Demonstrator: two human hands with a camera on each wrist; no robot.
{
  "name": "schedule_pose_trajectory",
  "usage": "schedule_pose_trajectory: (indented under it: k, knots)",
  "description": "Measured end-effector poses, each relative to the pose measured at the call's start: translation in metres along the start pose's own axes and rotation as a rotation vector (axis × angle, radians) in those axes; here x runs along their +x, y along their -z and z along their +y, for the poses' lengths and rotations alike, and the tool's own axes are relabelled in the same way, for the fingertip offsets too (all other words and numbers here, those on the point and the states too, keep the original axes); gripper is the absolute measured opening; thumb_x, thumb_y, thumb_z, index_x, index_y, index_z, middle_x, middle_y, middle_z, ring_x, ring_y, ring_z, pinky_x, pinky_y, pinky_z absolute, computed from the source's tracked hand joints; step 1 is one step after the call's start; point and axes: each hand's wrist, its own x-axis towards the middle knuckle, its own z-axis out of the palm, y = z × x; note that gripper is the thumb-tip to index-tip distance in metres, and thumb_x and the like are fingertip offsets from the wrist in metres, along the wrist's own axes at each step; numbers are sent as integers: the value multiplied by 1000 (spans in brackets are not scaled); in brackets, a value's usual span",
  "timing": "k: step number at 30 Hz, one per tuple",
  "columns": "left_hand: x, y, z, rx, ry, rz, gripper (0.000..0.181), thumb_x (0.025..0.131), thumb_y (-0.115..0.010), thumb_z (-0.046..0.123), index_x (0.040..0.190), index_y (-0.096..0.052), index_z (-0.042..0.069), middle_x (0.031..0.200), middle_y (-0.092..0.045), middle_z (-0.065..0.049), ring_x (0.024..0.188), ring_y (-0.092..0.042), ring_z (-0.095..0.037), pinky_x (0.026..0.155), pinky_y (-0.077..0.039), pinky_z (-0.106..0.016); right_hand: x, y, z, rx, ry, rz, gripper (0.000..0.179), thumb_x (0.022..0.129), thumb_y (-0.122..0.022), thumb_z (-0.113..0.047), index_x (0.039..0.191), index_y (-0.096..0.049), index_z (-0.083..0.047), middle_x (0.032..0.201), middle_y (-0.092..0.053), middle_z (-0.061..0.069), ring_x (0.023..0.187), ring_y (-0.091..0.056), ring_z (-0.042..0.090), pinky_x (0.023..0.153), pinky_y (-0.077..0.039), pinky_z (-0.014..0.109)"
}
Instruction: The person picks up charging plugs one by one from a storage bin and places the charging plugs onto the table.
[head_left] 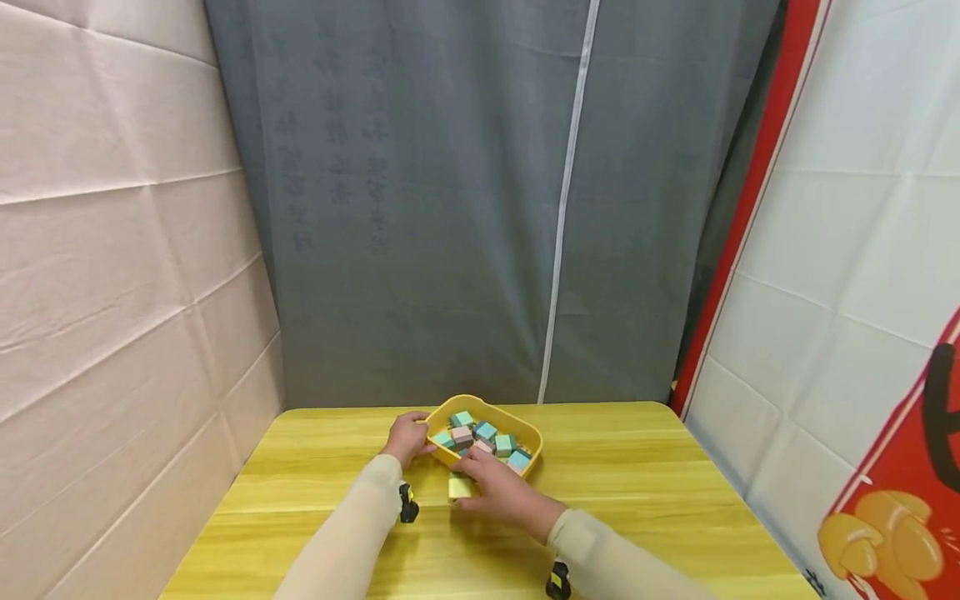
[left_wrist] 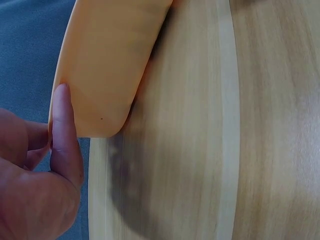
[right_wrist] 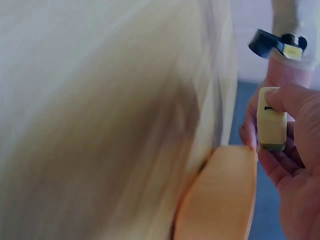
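Note:
A yellow plastic basket (head_left: 534, 432) at the table's far side holds several two-tone mahjong tiles (head_left: 486, 430) in blue, green and pink. My left hand (head_left: 407, 437) grips its left end. In the left wrist view, the thumb (left_wrist: 64, 130) lies along the outer wall and the other fingers are behind the rim. My right hand (head_left: 498, 492) pinches a pale yellow mahjong tile (right_wrist: 272, 120) with a green back layer, just in front of the basket's near wall. The right thumb presses on the tile's face, which bears a small black mark.
A yellow wood-grain table (head_left: 600, 467) lies beneath both hands. Behind it hangs a grey curtain (head_left: 420, 250). Pale cloth walls (head_left: 135, 292) stand at left and right, the right one with a red printed banner (head_left: 900, 517). Each wrist wears a small black device (head_left: 408, 503).

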Motion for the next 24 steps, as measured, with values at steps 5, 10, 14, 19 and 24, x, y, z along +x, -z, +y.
schedule_pose_trajectory:
  k: [5, 10, 14, 19, 24]
  knots:
    - [-2, 1, 2, 8, 15, -1, 43, 109, -52, 4, 150, -61, -7, 133, -65, -35, 82, -73, -24, 76, -70, -38, 3, -15, -6, 25, -3, -40, 48, 96, -90, -22, 138, -74, -8, 118, -59, -9, 99, -53, 0, 86, -52, 17]
    - [-4, 1, 2, 8, 32, 1, 42, 111, -52, 5, 151, -61, -5, 134, -64, -34, 83, -73, -24, 77, -70, -37, 6, -32, -5, 66, -20, -47, 48, 95, -91, -26, 137, -75, -9, 115, -59, -11, 97, -53, 0, 84, -51, 16]
    - [-4, 1, 2, 1, 36, 2, 42, 111, -52, 6, 151, -61, -4, 133, -65, -34, 82, -73, -25, 78, -70, -39, 10, -44, -4, 81, -43, -36, 46, 93, -93, -29, 132, -76, -11, 112, -60, -12, 94, -53, -2, 83, -52, 16]
    - [-4, 0, 2, 5, 32, 0, 41, 113, -53, 7, 151, -61, -4, 132, -66, -34, 80, -73, -22, 77, -70, -38, 15, -53, -8, 88, -30, -37, 43, 91, -95, -31, 126, -76, -12, 111, -60, -11, 95, -54, -2, 85, -53, 15]
    - [-4, 0, 2, 35, 27, -13, 42, 114, -52, 9, 153, -60, -3, 132, -66, -33, 76, -72, -21, 79, -70, -40, 17, -58, -14, 125, -34, -65, 44, 91, -95, -31, 127, -76, -13, 111, -59, -11, 92, -55, -2, 84, -53, 15]
